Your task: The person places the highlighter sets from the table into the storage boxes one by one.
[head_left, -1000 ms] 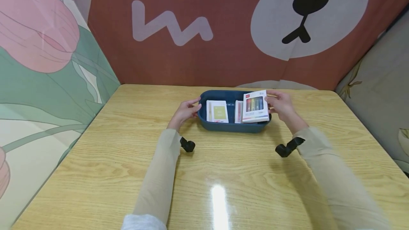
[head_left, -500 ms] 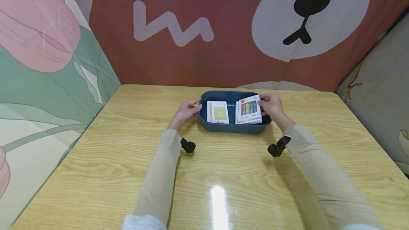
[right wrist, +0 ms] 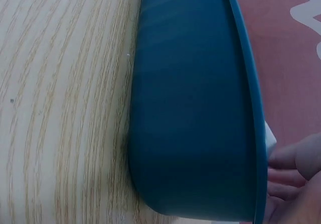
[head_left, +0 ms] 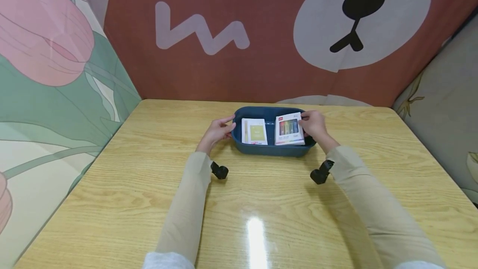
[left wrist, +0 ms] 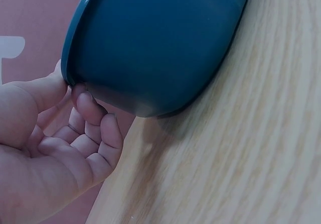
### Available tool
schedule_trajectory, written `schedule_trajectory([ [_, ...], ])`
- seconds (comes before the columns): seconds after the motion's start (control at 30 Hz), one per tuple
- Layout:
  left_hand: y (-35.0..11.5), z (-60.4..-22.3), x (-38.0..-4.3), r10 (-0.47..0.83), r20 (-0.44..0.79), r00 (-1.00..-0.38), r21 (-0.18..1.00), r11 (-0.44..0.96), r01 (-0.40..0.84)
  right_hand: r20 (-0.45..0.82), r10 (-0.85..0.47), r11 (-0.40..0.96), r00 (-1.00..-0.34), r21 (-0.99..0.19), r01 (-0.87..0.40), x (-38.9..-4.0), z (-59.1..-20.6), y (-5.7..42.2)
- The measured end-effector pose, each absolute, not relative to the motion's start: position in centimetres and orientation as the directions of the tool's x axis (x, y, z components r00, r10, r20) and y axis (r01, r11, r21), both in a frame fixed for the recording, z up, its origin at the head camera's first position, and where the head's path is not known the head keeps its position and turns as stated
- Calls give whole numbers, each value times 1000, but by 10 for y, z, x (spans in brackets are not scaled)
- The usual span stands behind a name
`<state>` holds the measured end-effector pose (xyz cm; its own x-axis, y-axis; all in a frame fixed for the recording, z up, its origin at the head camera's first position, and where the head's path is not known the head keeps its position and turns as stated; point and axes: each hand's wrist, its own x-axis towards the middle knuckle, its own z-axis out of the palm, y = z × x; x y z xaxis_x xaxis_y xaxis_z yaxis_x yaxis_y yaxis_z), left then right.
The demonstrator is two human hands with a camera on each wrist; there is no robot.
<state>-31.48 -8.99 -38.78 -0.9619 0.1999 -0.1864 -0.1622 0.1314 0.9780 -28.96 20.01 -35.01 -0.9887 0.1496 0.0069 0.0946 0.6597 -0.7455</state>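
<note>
On the table stands a blue oblong plastic basin (head_left: 274, 150). My left hand (head_left: 215, 133) pinches the rim at its left end; the left wrist view shows the thumb above the rim and curled fingers below it. My right hand (head_left: 315, 126) grips the right edge of a white box with a row of coloured sticks on its front (head_left: 289, 130), inside the basin's right half. Another box there is almost wholly hidden beneath it. A white box with a yellow-green panel (head_left: 257, 131) lies in the left half. In the right wrist view, the basin's wall (right wrist: 195, 103) hides most of that box.
The wood-grain table (head_left: 261, 202) extends all around the basin. Behind it hangs a red-brown cloth (head_left: 261, 69) with a cartoon face. Flowered cloths hang at the left and right sides. A black wrist camera (head_left: 220, 171) sits at each cuff.
My right hand has moved left and slightly down with the white box, from over the basin's right rim onto the box beneath. The box is straighter now. My left hand keeps its place.
</note>
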Motion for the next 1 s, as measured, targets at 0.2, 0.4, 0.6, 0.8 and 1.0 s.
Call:
schedule_trajectory([
  [0.2,-90,-389,-315,201,-182,-963,979,126,-159,47,112,786,-993,-615,59,-291,-351,197],
  [0.4,-92,-389,-314,198,-181,-963,980,121,-159,90,31,901,-995,-433,-11,-289,-354,195],
  [0.6,-92,-389,-313,200,-181,-963,980,120,-159,28,10,929,-1000,-371,-2,-288,-357,191],
  [0.8,-92,-388,-312,196,-179,-964,980,121,-158,22,-8,948,-1000,-319,-15,-288,-359,189],
  [1.0,-92,-389,-313,195,-174,-965,982,113,-154,29,-17,954,-999,-297,-25,-289,-361,189],
])
